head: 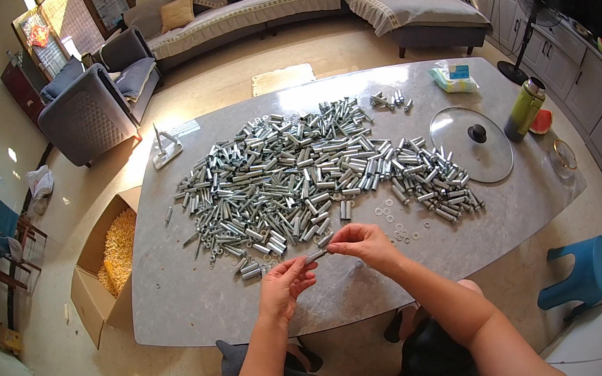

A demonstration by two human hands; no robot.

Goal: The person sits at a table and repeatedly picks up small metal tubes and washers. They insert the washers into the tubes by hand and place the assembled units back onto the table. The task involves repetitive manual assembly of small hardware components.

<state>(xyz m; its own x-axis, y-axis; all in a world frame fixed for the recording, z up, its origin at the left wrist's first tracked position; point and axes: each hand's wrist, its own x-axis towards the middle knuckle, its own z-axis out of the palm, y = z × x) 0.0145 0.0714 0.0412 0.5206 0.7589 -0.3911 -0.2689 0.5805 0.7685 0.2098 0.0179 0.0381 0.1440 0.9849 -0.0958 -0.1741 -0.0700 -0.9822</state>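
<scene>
A metal sleeve anchor [315, 256] lies level between my two hands, just over the near part of the table. My left hand [287, 288] pinches its left end between thumb and fingers. At the other end, the thumb and fingertips of my right hand [366, 244] close on the tip; whether a small washer or nut sits there is hidden. Beyond my hands spreads a large pile of metal sleeves and bolts [286, 172]. Loose washers [399, 228] are scattered right of my right hand. A few sleeves [251, 271] lie beside my left hand.
On the grey table [200, 302] are a glass lid [465, 159], a green thermos [526, 109], a wipes pack [454, 79] and a white stand with a spike [167, 151]. A cardboard box of corn kernels [91, 285] stands left, a blue stool [584, 271] right.
</scene>
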